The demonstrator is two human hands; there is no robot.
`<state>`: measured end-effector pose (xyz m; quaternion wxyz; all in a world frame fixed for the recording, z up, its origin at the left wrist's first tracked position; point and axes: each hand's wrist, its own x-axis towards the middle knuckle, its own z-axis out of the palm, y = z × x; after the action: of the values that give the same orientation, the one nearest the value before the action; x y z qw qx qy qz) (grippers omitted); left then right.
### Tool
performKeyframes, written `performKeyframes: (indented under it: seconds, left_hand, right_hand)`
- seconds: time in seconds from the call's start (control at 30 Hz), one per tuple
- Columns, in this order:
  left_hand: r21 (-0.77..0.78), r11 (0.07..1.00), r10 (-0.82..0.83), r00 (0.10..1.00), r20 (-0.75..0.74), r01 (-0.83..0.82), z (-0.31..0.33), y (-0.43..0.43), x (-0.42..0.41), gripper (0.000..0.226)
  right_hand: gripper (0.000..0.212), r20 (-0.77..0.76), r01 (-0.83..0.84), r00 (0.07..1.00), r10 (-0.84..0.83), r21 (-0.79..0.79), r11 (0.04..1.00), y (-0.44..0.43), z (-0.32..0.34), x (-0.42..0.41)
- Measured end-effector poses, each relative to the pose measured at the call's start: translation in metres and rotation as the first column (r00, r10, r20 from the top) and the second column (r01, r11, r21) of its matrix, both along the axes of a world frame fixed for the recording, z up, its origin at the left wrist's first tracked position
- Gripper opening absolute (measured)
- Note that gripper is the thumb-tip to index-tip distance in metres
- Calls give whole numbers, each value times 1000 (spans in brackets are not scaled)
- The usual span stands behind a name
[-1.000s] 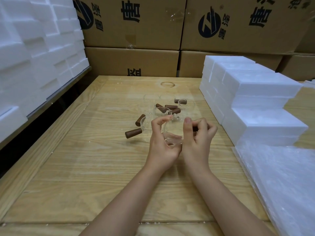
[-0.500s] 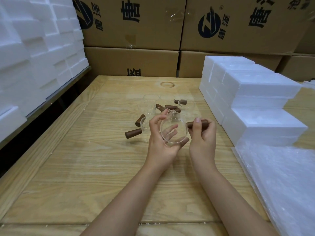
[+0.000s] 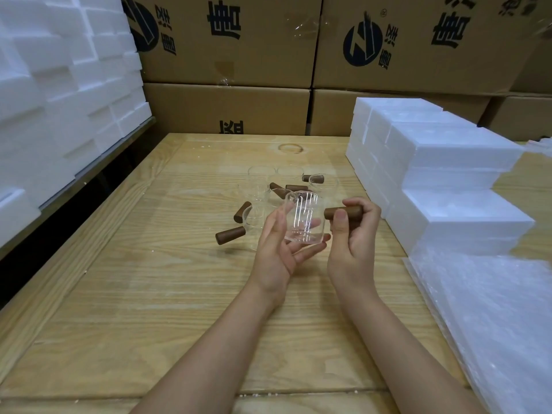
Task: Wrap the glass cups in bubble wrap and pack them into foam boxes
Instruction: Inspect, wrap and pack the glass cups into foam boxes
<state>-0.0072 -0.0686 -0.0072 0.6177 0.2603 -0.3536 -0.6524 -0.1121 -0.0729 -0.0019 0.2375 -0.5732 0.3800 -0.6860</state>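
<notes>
Turned since the earlier frame: glass cup [image 3: 304, 218], mouth formerly toward the camera, was side-on, held above the table [image 3: 149, 294]. Foam blocks [image 3: 59, 100], white, were stacked at far left. Loose glass cups [image 3: 263, 189] with brown handles were clustered mid-table behind the hands. Left hand [image 3: 279, 249], fingers spread and nearly straight, lay under the held cup. Right hand [image 3: 354, 237] was curled round its wooden handle [image 3: 343, 211]. Foam boxes [image 3: 448, 174] were stacked at right. Bubble wrap [image 3: 493, 309] lay in sheets at near right.

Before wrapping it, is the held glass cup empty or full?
Empty: the glass cup is clear throughout, with the left hand visible through it.
</notes>
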Motion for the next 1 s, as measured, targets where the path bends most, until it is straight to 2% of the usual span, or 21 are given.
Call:
performKeyframes:
  seconds: [0.07, 0.13, 0.27, 0.4, 0.57, 0.77, 0.87, 1.0]
  left_hand:
    - [2, 1000, -23, 999, -36, 23, -2, -1, 2, 47]
    - [11, 999, -51, 998, -44, 51, -2, -1, 4, 40]
    - [35, 998, -51, 997, -58, 53, -3, -2, 6, 41]
    - [23, 999, -33, 991, -127, 36, -4, -5, 8, 43]
    - [2, 1000, 23, 997, -70, -23, -6, -6, 6, 58]
    - [-64, 998, 5, 997, -77, -10, -7, -7, 5, 57]
    - [-36, 999, -8, 999, -50, 6, -7, -7, 7, 57]
    - [-13, 1000, 5, 999, 38, -5, -6, -7, 6, 55]
  right_hand:
    - [19, -11, 0, 1000, 0, -8, 1000, 1, 2, 2]
    - [23, 9, 1, 1000, -1, -20, 1000, 4, 4, 5]
    - [54, 176, 17, 984, -24, 44, 999, 14, 2, 15]
    - [69, 182, -28, 983, -7, 186, 982, 18, -6, 26]
    - [47, 143, -92, 988, 60, 232, 968, 14, -9, 30]
    - [40, 390, -267, 907, 162, 234, 935, 15, -1, 31]
    - [52, 504, -326, 847, 169, 242, 914, 14, 0, 28]
    - [50, 508, -361, 837, 202, 236, 902, 14, 1, 27]
